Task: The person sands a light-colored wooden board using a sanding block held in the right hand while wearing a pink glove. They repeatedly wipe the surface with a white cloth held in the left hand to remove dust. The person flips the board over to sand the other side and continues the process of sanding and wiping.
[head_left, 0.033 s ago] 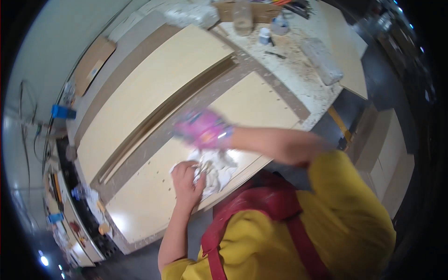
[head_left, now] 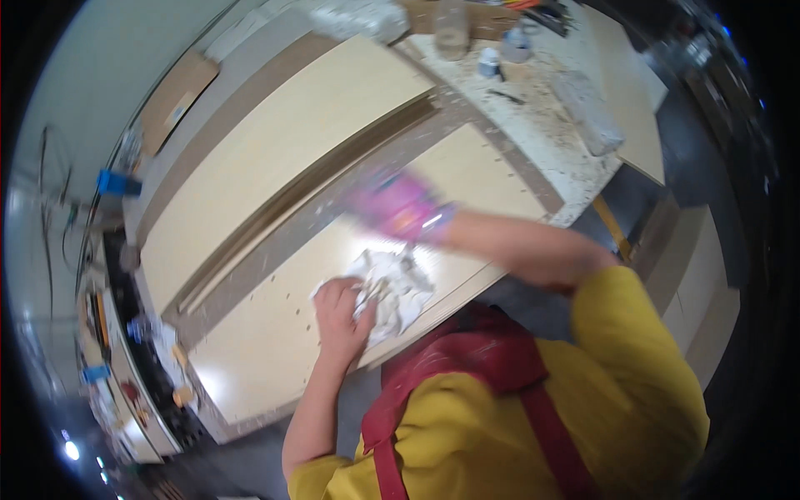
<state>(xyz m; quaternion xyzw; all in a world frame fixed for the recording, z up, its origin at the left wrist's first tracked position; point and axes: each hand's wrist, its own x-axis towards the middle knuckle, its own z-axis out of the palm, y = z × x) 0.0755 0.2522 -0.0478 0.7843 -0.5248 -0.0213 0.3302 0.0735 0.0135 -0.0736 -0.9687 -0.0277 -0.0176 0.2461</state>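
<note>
My bare left hand (head_left: 340, 321) has its fingers curled on a crumpled white cloth (head_left: 398, 292) with yellowish stains. The cloth lies on a pale wooden panel (head_left: 250, 350), which has small dark holes near its edges and other panels under it. Over the panel, just beyond the cloth, is my right hand (head_left: 396, 204) in a pink and purple patterned glove. Motion smears its fingers, so I cannot tell whether they hold anything or touch the panel.
Further back lies a stack of long pale boards (head_left: 283, 150). A clear jar (head_left: 452, 33), a small white bottle (head_left: 489, 62) and a wrapped block (head_left: 587, 112) stand on the stained tabletop (head_left: 542, 158) at the far right. Boxy boards (head_left: 692, 275) are at the right.
My gloved right hand has shifted slightly right and away from the cloth, uncovering more of it. My left hand stays on the cloth. The whole view has moved a little.
</note>
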